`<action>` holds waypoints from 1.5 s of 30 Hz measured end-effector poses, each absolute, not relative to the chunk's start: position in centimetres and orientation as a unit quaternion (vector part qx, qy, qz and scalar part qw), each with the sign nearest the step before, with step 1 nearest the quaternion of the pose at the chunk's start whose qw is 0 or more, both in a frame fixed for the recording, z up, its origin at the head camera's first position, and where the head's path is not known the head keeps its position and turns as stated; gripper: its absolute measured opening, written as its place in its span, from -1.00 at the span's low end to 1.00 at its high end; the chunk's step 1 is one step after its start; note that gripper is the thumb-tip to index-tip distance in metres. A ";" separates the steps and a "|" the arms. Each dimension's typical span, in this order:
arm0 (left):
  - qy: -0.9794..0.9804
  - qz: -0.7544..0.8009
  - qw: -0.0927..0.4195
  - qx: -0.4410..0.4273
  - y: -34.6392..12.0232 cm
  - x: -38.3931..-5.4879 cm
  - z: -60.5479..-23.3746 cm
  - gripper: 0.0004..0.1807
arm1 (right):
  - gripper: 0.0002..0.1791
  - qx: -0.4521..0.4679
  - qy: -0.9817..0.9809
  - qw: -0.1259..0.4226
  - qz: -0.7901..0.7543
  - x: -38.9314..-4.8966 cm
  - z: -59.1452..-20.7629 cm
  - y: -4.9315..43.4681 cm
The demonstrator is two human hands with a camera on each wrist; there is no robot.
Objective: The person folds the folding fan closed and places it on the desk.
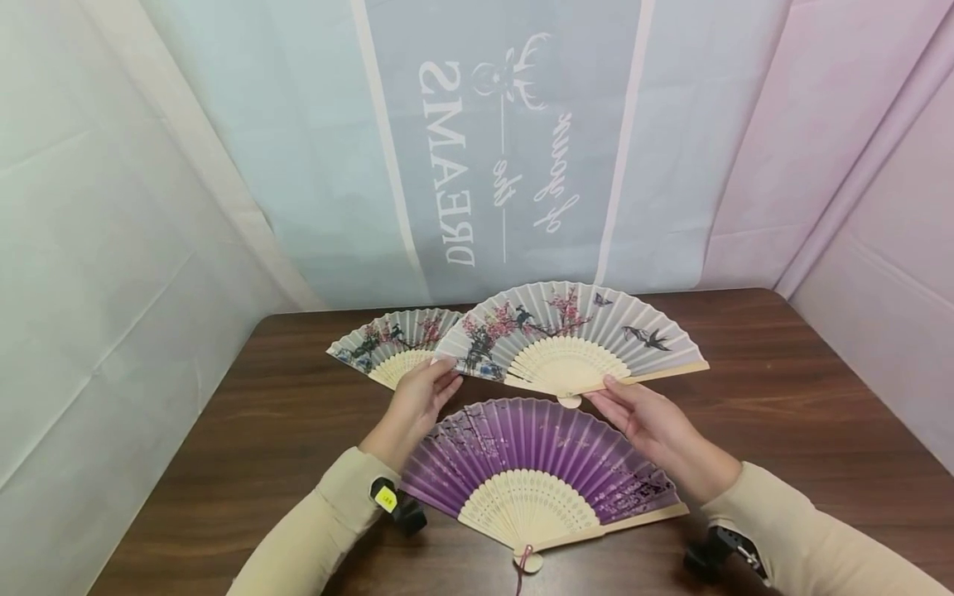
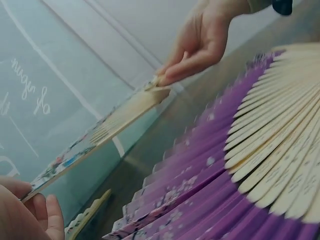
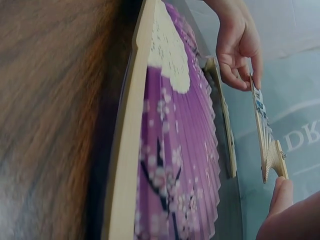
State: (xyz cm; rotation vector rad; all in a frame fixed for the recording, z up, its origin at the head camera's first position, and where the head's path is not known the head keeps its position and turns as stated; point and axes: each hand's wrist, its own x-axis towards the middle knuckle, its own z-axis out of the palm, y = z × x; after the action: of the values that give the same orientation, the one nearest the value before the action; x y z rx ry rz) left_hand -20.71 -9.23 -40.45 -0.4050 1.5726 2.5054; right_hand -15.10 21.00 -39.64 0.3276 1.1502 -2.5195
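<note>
A spread white folding fan (image 1: 570,360) with pink blossoms, dark birds and pale wooden ribs is held up between both hands. My left hand (image 1: 417,406) pinches its left end between thumb and fingers. My right hand (image 1: 656,422) pinches the wooden guard stick near the pivot at the right. Both wrist views show this fan (image 2: 112,125) nearly edge-on, raised off the table. Below it lies a spread purple fan (image 1: 514,434) with blossom print and a dark cord at its pivot. Behind the left hand, a second floral fan (image 1: 402,331) is partly hidden by the held one.
The brown wooden table (image 1: 782,397) ends at a hanging grey-blue cloth (image 1: 298,149) with mirrored lettering. Pale cloth walls (image 1: 89,248) close in the left and right sides. Each wrist wears a black strapped device (image 1: 719,555).
</note>
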 end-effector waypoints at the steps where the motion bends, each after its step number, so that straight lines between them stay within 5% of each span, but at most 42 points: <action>1: 0.520 0.840 0.076 -0.136 -9.2 -20.5 -40.5 -0.95 | -0.75 0.115 0.407 0.175 -0.889 -15.0 -39.5 20.8; 8: 0.480 0.867 0.032 -0.131 -8.4 -18.7 -40.9 -0.74 | -0.75 0.109 0.437 0.170 -0.876 -14.8 -39.1 19.2; 16: 0.448 0.882 0.069 -0.128 -6.9 -17.1 -41.0 -0.67 | -0.81 0.116 0.458 0.161 -0.866 -14.2 -38.9 17.2; 26: 0.430 0.892 0.057 -0.125 -6.6 -16.8 -40.5 -0.45 | -0.85 0.117 0.491 0.151 -0.850 -14.0 -38.3 16.4; 34: 0.443 0.885 0.055 -0.134 -6.7 -16.8 -40.7 -0.88 | -0.81 0.109 0.547 0.130 -0.820 -13.8 -38.4 16.0; 45: 0.444 0.883 0.061 -0.139 -6.9 -17.2 -40.8 -0.41 | -0.82 0.106 0.571 0.139 -0.802 -14.0 -38.7 15.9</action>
State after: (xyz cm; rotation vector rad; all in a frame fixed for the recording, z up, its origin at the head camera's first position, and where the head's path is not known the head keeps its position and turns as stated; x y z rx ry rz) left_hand -17.23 -6.91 -40.82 -0.4209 1.3421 2.6728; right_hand -14.04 15.86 -38.66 0.3062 1.6511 -2.3179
